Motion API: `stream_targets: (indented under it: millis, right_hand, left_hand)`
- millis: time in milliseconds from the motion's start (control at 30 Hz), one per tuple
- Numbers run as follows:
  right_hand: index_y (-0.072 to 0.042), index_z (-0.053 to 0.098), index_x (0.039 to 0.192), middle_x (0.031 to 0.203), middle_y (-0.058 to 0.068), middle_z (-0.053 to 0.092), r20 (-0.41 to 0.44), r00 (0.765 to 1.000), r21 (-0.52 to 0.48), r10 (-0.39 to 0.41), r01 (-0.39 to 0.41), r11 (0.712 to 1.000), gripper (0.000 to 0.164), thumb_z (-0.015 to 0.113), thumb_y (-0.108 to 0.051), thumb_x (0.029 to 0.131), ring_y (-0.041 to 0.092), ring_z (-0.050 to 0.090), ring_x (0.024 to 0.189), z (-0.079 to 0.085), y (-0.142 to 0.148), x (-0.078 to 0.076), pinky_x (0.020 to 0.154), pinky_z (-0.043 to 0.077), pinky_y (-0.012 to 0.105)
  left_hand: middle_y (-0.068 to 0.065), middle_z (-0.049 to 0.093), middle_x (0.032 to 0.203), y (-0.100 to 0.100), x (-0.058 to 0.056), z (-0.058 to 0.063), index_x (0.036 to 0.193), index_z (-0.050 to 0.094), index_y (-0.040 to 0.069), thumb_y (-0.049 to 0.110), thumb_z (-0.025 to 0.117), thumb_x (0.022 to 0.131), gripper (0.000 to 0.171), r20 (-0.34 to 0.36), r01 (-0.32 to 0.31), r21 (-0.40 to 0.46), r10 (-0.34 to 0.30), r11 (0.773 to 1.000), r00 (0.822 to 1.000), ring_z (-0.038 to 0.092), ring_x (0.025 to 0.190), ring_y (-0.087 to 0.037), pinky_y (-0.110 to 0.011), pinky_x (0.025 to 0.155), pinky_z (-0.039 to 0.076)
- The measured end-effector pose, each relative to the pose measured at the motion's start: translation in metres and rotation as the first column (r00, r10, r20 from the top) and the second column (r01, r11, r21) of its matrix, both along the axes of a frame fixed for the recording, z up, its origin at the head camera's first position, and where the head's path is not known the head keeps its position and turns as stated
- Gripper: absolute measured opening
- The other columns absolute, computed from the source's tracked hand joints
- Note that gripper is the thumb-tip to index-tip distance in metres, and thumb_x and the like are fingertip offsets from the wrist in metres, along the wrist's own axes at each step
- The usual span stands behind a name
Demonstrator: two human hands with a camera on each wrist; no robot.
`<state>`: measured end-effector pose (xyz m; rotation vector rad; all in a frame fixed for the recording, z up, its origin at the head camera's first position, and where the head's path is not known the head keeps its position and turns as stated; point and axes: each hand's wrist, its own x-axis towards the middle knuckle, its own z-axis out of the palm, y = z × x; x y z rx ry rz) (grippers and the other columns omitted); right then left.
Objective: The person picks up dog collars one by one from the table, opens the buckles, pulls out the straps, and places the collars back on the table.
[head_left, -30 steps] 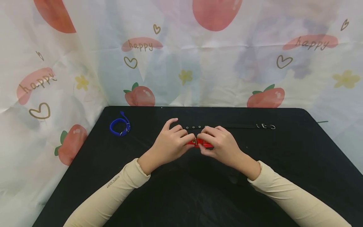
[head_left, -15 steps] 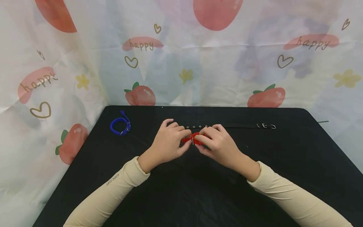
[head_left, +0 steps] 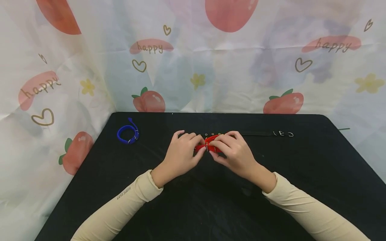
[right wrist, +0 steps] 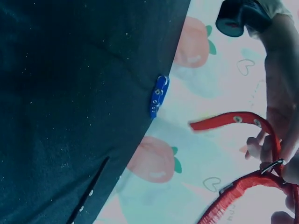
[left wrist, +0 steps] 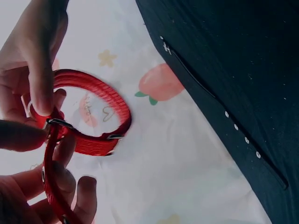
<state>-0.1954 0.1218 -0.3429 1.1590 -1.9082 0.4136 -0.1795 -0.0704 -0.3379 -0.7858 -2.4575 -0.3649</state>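
Both hands hold a red collar (head_left: 211, 138) with a metal buckle (left wrist: 60, 122) over the middle of the table. My left hand (head_left: 182, 152) pinches the strap on the left side of the buckle, thumb close to the metal. My right hand (head_left: 236, 150) grips the band at the buckle's right side. In the left wrist view the collar forms a loop, its strap running through the buckle. The strap's free tail (right wrist: 217, 122), with metal-ringed holes, sticks out past the left hand in the right wrist view.
A blue collar (head_left: 123, 135), looped, lies at the table's far left. Behind the hands a thin black strap (head_left: 256, 135) with metal eyelets and rings at its right end stretches along the black table (head_left: 193, 207). A printed cloth (head_left: 193, 60) hangs behind and at the left.
The left hand shifted slightly left, then back right towards the buckle. The red collar tilted, and more of its loop shows behind the buckle. The right hand stayed nearly in place.
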Motion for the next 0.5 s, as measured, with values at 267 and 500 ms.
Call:
stream_targets:
  millis: [267, 500]
  right_hand:
    - [-0.004, 0.068, 0.083, 0.08, 0.007, 0.066, -0.038, 0.999, 0.002, -0.014, 0.014, 1.0, 0.029, 0.083, -0.005, 0.058, 0.02, 0.061, 0.07, 0.0011, -0.0019, 0.0011, 0.071, 0.048, 0.042]
    - [-0.004, 0.068, 0.084, 0.079, 0.006, 0.065, -0.033, 0.999, 0.024, -0.008, 0.009, 1.0, 0.03, 0.083, -0.007, 0.058, 0.019, 0.06, 0.07, -0.001, -0.0001, 0.001, 0.073, 0.048, 0.043]
  left_hand:
    - [0.006, 0.059, 0.069, -0.0023, -0.0012, 0.0038, 0.081, 0.068, 0.016, 0.02, 0.066, 0.081, 0.004, 0.031, 0.03, 0.012, -0.03, 0.999, 0.999, 0.054, 0.067, -0.011, -0.05, 0.1, 0.04]
    - [0.007, 0.063, 0.072, -0.0061, -0.0004, 0.0023, 0.085, 0.068, 0.018, 0.025, 0.068, 0.083, 0.007, 0.08, 0.05, 0.001, -0.05, 0.999, 0.996, 0.054, 0.07, -0.011, -0.051, 0.103, 0.037]
